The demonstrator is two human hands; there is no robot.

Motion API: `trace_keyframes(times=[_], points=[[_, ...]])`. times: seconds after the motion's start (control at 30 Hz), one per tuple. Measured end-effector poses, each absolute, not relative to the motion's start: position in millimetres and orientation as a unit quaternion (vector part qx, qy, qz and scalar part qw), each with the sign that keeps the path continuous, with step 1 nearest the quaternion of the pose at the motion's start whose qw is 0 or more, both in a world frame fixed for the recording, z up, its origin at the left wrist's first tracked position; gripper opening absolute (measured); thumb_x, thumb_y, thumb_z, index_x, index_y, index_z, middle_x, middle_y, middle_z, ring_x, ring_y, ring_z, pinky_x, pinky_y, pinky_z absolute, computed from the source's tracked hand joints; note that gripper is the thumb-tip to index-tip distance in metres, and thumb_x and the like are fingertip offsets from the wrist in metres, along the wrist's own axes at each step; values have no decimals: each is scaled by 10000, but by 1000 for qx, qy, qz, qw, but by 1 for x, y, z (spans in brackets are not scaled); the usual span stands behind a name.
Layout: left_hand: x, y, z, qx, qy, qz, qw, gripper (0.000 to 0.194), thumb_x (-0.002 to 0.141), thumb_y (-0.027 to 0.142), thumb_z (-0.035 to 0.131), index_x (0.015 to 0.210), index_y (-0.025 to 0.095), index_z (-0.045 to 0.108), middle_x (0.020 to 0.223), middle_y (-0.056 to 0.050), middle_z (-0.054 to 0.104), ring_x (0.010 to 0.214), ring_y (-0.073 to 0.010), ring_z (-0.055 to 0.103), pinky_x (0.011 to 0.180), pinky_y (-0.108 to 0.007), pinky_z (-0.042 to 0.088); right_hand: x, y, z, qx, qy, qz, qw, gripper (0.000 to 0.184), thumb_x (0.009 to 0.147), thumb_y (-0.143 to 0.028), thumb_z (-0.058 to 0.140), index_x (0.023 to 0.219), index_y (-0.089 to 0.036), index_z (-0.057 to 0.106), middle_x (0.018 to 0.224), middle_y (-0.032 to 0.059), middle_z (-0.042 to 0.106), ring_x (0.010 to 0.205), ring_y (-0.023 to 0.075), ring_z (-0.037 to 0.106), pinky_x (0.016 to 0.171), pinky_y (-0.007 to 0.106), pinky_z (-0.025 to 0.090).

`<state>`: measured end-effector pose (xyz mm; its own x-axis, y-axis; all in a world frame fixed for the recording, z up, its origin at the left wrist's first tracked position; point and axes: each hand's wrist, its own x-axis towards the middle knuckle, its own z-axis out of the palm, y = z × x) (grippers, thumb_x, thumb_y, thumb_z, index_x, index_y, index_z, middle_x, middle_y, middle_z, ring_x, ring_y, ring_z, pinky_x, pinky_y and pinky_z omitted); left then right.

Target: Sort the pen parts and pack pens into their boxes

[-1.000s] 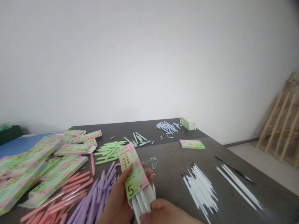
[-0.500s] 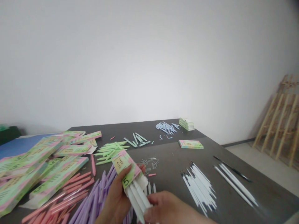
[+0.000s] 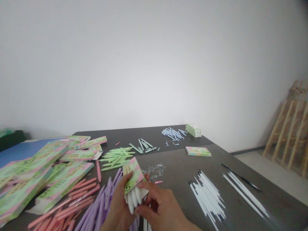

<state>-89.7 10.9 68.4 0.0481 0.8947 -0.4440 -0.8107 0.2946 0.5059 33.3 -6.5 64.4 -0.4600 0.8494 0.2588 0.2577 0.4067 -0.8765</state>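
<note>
My left hand (image 3: pixel 120 200) is closed around a small green, pink and yellow pen box (image 3: pixel 134 175) marked with a 5, held tilted with its open end toward me. White pens (image 3: pixel 133 196) stick out of that end by a short length. Curled at the open end is my right hand (image 3: pixel 163 205), its thumb against the pen ends and its index finger by the white flap (image 3: pixel 143 193). Below the hands lie purple pens (image 3: pixel 101 205), partly hidden by my left hand. More white pens beneath my right hand are mostly covered.
Flattened and stacked pen boxes (image 3: pixel 45 160) fill the left, with coral pens (image 3: pixel 64 205) before them. Green pens (image 3: pixel 117 157), pale blue pens (image 3: pixel 173 133) and small clear parts (image 3: pixel 156 169) lie farther back. White refills (image 3: pixel 207 195) and a black pen (image 3: pixel 240 176) are at right.
The white pens have gone deeper into the box, so less of them shows. My right hand has moved up and closer to the box opening. The view has shifted slightly.
</note>
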Motion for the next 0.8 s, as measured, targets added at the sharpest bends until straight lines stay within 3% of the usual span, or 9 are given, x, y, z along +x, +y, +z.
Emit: trace_keyframes(times=[0.13, 0.23, 0.33, 0.43, 0.63, 0.8], points=[[-95, 14, 64, 61, 369, 633, 678, 178, 759, 160, 519, 901, 72, 581, 677, -122, 704, 600, -224, 674, 479, -281, 527, 35, -7, 64, -349, -817, 181, 423, 499, 650, -309, 698, 1115, -239, 534, 659, -26, 592, 505, 110, 525, 500, 199, 421], [-96, 15, 64, 59, 366, 640, 673, 127, 750, 150, 536, 859, 102, 580, 654, -98, 701, 549, -202, 662, 454, -269, 518, 42, -9, 64, -311, -821, 50, 476, 502, 693, -418, 659, 1131, -232, 500, 875, 52, 598, 735, 176, 586, 626, 260, 482], [-92, 13, 66, 50, 359, 630, 687, 35, 738, 153, 553, 738, 119, 563, 563, -64, 666, 471, -182, 632, 446, -274, 515, 46, -7, 70, -324, -815, 21, 480, 516, 694, -405, 667, 1142, -222, 485, 1096, 107, 517, 986, 235, 522, 790, 346, 471], [-86, 9, 67, 43, 339, 621, 705, 71, 752, 149, 528, 683, 130, 538, 528, -47, 639, 461, -159, 618, 463, -255, 512, 47, -2, 76, -320, -826, 27, 463, 495, 676, -353, 696, 1118, -236, 510, 1183, 107, 456, 1087, 260, 446, 864, 400, 433], [-83, 6, 67, 39, 286, 574, 766, 123, 797, 177, 466, 753, 102, 552, 555, -50, 623, 417, -122, 565, 357, -193, 420, 45, 3, 76, -277, -832, 27, 481, 101, 772, -168, 589, 849, -226, 620, 1015, 51, 546, 968, 199, 492, 790, 341, 447], [-87, 9, 62, 47, 204, 560, 802, 169, 800, 246, 511, 683, 127, 533, 527, -19, 593, 438, -120, 572, 382, -193, 424, 44, 1, 76, -215, -835, -23, 506, 139, 828, -154, 483, 783, -186, 610, 776, 31, 600, 759, 142, 539, 671, 263, 465]])
